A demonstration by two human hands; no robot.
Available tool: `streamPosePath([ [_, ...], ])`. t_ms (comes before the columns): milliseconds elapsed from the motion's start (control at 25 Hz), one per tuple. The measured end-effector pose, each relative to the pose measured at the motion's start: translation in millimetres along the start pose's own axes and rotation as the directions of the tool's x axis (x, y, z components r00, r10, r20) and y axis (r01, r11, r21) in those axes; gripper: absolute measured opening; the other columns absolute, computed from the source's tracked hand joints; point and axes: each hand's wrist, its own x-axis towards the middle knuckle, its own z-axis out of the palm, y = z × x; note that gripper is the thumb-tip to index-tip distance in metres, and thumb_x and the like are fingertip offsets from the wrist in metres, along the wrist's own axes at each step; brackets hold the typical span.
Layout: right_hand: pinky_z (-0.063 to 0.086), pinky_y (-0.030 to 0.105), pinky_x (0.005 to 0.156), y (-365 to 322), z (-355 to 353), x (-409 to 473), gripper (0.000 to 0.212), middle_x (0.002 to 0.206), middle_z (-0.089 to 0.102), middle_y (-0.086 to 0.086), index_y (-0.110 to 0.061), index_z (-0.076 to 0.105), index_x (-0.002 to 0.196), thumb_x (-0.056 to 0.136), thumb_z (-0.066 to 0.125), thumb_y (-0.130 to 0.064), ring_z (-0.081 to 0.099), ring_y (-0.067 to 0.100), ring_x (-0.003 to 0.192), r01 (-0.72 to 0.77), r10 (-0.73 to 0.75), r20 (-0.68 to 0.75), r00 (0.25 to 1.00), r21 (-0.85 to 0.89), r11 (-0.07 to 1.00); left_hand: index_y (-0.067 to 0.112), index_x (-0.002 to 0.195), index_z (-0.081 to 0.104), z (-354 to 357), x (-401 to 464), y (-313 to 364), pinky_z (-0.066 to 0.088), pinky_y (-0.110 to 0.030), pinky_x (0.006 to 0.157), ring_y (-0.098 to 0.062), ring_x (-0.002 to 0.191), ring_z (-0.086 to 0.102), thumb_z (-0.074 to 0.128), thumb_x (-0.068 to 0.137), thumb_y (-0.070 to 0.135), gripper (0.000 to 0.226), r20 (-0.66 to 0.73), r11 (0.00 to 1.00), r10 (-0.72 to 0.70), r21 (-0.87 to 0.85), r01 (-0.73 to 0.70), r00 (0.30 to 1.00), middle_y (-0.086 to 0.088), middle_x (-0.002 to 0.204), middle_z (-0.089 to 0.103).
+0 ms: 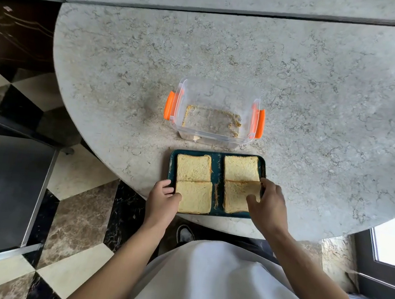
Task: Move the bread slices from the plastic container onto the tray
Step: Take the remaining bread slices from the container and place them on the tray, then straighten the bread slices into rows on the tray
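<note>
Last slice going down; the transfer is looking nearly finished.

The right hand (268, 204) is pinching the near-right bread slice (238, 197) in its grip on the tray (219, 158); the left hand (163, 200), fingers loosely curled, is touching the slice (195, 198) beside it. Beyond both hands, the plastic container (215, 112) is holding only crumbs. No readable writing anywhere.

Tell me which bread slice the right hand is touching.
The near-right slice on the tray; the right hand pinches its right edge, unlike the other three.
</note>
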Motion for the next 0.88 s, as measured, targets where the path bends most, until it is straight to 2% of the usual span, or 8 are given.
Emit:
streamPosePath([
  [80,0.043,0.043,0.101,-6.8,-1.0,1.5,0.050,0.132,0.053,0.017,-0.007,0.051,0.137,0.089,0.062,-0.016,0.048,0.035,0.122,0.039,-0.039,-0.013,0.999,-0.017,0.999,0.019,0.133,0.052,-2.2,0.5,3.0,0.044,-0.017,0.069,-0.004,0.097,0.061,0.064,0.086,0.008,0.049,0.009,0.998,0.042,0.052,-0.042,0.999,0.000,0.121,0.063],
  [280,0.044,0.039,0.102,-41.8,12.7,9.3,0.039,0.130,0.057,0.016,-0.006,0.061,0.129,0.090,0.062,-0.014,0.051,0.032,0.122,0.245,-0.243,0.084,0.966,-0.006,0.970,0.017,0.135,0.051,-1.3,9.5,20.3,0.047,-0.029,0.095,-0.014,0.112,0.059,0.061,0.088,0.009,0.049,0.003,0.986,0.105,0.128,-0.105,0.994,-0.004,0.132,0.061],
  [480,0.046,0.040,0.103,-73.1,36.6,20.0,0.050,0.135,0.054,0.014,-0.005,0.052,0.140,0.092,0.059,-0.017,0.052,0.031,0.123,0.349,-0.333,0.259,0.907,-0.016,0.937,0.015,0.137,0.051,4.6,19.6,34.9,0.046,-0.028,0.094,-0.013,0.113,0.059,0.058,0.090,0.016,0.048,0.017,0.978,0.116,0.170,-0.117,0.993,-0.006,0.136,0.060],
  [600,0.050,0.040,0.097,-82.9,47.3,28.3,0.053,0.133,0.054,0.014,-0.006,0.050,0.140,0.091,0.059,-0.022,0.056,0.031,0.116,0.271,-0.255,0.271,0.928,-0.022,0.962,0.013,0.138,0.051,9.4,25.6,39.8,0.046,-0.034,0.101,-0.017,0.121,0.057,0.058,0.090,0.016,0.048,0.015,0.971,0.111,0.212,-0.111,0.994,-0.006,0.138,0.059],
  [720,0.051,0.039,0.087,-88.5,54.4,36.0,0.050,0.127,0.055,0.014,-0.008,0.050,0.136,0.090,0.059,-0.026,0.059,0.030,0.105,0.165,-0.159,0.288,0.944,0.001,0.986,0.013,0.138,0.050,13.0,28.5,42.5,0.047,-0.035,0.102,-0.018,0.122,0.057,0.058,0.090,0.014,0.049,0.011,0.971,0.101,0.218,-0.101,0.995,-0.006,0.138,0.059],
  [880,0.049,0.037,0.091,-91.2,60.4,40.0,0.057,0.133,0.055,0.015,-0.008,0.045,0.143,0.091,0.059,-0.027,0.058,0.029,0.112,0.131,-0.140,0.296,0.945,0.049,0.990,0.013,0.139,0.049,18.9,30.3,45.4,0.048,-0.035,0.101,-0.019,0.122,0.057,0.059,0.091,0.017,0.050,-0.002,0.972,0.102,0.213,-0.099,0.995,-0.007,0.140,0.057],
])
